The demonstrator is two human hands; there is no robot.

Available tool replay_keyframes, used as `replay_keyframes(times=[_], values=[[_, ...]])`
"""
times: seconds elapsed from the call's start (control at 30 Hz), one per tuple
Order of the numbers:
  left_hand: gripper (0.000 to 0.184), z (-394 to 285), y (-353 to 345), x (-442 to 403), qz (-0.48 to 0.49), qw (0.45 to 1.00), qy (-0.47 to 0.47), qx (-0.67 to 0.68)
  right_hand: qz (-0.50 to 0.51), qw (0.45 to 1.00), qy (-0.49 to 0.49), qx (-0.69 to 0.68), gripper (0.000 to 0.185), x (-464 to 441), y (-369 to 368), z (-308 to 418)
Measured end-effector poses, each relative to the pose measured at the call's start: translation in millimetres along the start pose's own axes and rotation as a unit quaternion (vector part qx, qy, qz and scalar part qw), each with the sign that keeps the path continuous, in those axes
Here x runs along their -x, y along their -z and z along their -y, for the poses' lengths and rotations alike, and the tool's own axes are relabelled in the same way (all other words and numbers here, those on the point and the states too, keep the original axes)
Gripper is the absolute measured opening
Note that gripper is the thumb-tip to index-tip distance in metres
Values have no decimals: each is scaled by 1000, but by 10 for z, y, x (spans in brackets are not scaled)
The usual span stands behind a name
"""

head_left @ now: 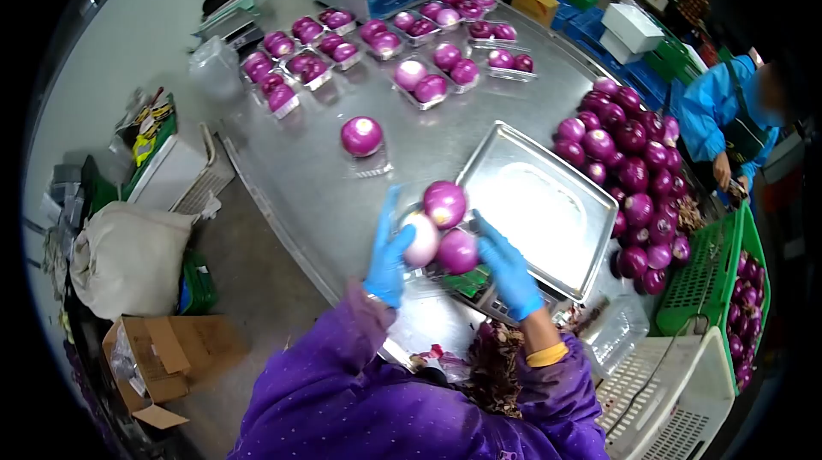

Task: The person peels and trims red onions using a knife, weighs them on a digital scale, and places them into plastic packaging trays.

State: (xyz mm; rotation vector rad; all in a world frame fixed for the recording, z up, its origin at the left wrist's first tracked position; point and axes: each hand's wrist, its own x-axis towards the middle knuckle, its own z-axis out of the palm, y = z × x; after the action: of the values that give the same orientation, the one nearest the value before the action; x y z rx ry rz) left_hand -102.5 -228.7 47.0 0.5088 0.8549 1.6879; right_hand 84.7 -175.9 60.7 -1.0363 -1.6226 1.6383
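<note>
My left hand (390,254) and my right hand (507,270), both in blue gloves, grip opposite sides of a clear plastic tray of red onions. Three onions sit together in it: a purple one (445,204) at the far side, a paler one (420,240) by my left fingers and another purple one (458,251) by my right. The tray itself is mostly hidden by onions and gloves. Just beyond my left hand, a single large red onion (361,136) rests in another clear tray (372,162). To the right lies a shallow metal pan (539,207).
Several packed onion trays (430,87) stand at the table's far side. A heap of loose red onions (634,173) lies on the right, above a green crate (706,267). A co-worker in a blue sleeve (706,113) works beyond it. An open cardboard box (171,357) is on the floor.
</note>
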Motion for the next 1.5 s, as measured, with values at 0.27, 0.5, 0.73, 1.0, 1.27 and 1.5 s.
replay_keyframes(times=[0.27,0.5,0.73,1.0,1.27,1.5], values=[[69,-105,1907,170,-226,968,-93,-52,195,977,-24,85,55,-90,-864,-312],[60,-202,2208,-635,-355,907,-192,-121,128,985,-116,7,44,188,-333,-525],[64,-226,2678,-1749,-354,893,-247,-128,28,973,-214,-77,42,809,-83,-574],[56,-447,2327,-1772,-366,918,-148,-41,-49,976,-194,-83,34,1317,-177,-546],[46,350,1370,-453,-232,915,-185,-273,-363,904,-218,-59,27,2552,193,-838],[35,723,-351,551,248,896,-97,-355,-431,866,-252,-33,26,3281,16,-913]])
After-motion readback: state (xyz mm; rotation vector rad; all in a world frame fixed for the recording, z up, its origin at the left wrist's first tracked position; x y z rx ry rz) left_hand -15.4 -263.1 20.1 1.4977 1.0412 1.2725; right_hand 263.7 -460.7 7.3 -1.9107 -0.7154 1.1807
